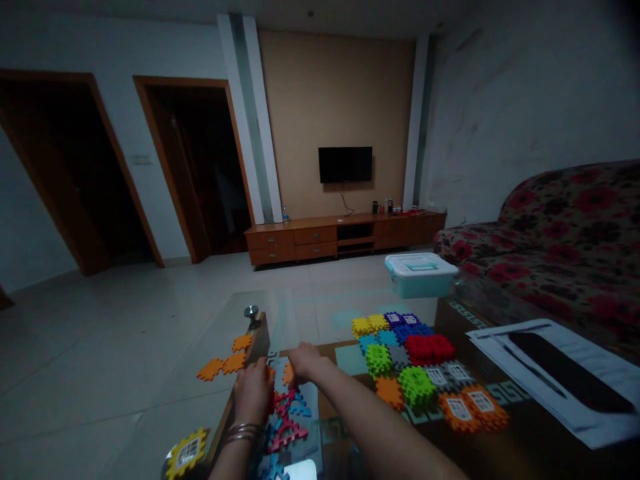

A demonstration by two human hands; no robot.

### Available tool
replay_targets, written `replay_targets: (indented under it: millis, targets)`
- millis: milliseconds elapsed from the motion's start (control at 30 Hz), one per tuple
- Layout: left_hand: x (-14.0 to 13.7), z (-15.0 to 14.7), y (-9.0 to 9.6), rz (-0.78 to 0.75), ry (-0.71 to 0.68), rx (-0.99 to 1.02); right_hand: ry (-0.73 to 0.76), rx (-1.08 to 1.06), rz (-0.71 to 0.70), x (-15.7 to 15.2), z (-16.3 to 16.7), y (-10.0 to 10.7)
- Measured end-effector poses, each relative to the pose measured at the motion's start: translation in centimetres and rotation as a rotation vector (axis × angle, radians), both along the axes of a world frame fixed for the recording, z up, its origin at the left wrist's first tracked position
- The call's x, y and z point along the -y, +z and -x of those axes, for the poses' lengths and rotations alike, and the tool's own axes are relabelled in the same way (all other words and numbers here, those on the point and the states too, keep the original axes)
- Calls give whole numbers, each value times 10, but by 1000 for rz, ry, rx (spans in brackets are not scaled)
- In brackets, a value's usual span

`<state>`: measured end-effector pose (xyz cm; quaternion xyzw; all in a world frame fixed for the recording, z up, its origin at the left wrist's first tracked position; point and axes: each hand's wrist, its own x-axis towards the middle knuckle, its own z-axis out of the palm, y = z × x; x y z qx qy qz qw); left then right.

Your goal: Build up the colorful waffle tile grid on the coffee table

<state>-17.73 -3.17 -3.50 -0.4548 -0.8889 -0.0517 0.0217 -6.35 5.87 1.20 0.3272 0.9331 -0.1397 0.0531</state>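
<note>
My left hand [253, 393], with bracelets at the wrist, is closed on an orange notched puzzle tile, only a sliver of which shows at its fingertips. Just right of it, my right hand [306, 362] pinches an orange puzzle tile [287, 375]; its fingertips are partly hidden. Below both hands lie loose red puzzle pieces [289, 433] and blue puzzle pieces [300, 404] on a pale surface. To the left, several flat orange tiles [234, 363] rest on the glass tabletop. A yellow tile [187, 453] with a printed white label sits at the near left.
Stacked tiles in rows, including red tiles [430, 349] and green tiles [417, 387], stand right of my forearm. Farther right are papers [590, 420] with a pen [537, 367] and a black phone [570, 370]. A lidded teal box [423, 283] stands beyond, near a floral sofa [575, 220].
</note>
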Motion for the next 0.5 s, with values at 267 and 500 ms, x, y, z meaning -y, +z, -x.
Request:
replay_targets:
  millis: [267,500]
  targets:
    - [16,-7,4,-52,-5,-39,-43,-139,-65,10,-82,14]
    - [2,-46,25,-230,-180,-4,-118,-386,-30,-22,-204,22]
